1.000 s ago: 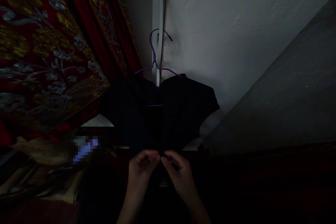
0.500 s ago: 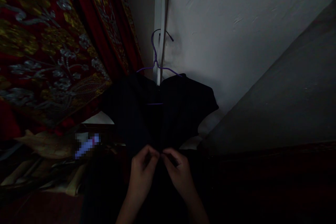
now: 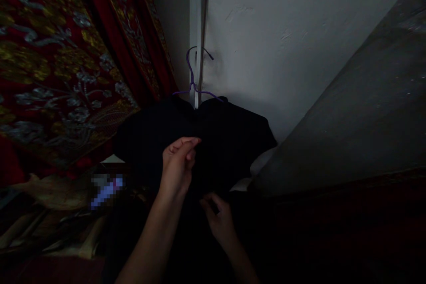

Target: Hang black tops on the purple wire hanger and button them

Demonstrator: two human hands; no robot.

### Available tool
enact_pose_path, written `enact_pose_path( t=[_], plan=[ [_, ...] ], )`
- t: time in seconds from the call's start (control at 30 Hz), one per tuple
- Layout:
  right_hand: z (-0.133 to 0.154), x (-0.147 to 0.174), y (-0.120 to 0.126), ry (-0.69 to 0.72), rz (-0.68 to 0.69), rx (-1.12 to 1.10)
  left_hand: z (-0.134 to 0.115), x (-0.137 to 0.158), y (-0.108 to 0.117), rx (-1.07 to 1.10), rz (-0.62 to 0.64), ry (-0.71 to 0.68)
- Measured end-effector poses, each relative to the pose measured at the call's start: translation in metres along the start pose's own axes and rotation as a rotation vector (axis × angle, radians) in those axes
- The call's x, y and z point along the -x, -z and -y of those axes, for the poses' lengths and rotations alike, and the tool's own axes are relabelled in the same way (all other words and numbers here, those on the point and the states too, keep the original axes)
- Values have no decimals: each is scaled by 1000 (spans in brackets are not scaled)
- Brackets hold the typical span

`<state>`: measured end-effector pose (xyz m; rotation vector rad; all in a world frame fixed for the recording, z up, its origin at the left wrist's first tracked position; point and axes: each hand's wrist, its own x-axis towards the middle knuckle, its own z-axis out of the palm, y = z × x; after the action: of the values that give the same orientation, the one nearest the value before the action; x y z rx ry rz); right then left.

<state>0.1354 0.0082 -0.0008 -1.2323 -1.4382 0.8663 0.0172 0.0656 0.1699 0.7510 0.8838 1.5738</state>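
A black short-sleeved garment hangs on a purple wire hanger, its front drawn together below the neckline. At the middle of its chest my left hand is closed in a pinch, fingertips at the centre front; the exact part between them is too dark to make out. Lower down, my right hand pinches the garment's centre front with thumb and forefinger. Most of the lower garment is lost in shadow.
The hanger hooks at a narrow white upright edge beside a pale wall. A red cloth with gold and silver embroidery hangs at the left. Below it lie a blurred-out blue item and pale, bundled things.
My left hand has risen from beside the right hand to chest height. The V-shaped front opening has closed, hiding the hanger's lower bar. My right hand stays low, and the view has shifted slightly.
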Motion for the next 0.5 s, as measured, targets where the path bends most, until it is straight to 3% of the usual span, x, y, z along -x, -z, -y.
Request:
enact_pose_path(
  t=[0.17,0.33,0.4,0.5],
  plan=[
    [0,-13,-2,12,31,-15,-26,-13,-24,-57,82,-197],
    [22,-38,14,-18,252,8,-21,-7,-6,-291,112,-327],
    [45,-51,25,38,229,6,-20,-5,1,-352,133,-380],
    [92,-77,40,220,56,-39,-22,-1,3,-432,155,-448]
  ],
)
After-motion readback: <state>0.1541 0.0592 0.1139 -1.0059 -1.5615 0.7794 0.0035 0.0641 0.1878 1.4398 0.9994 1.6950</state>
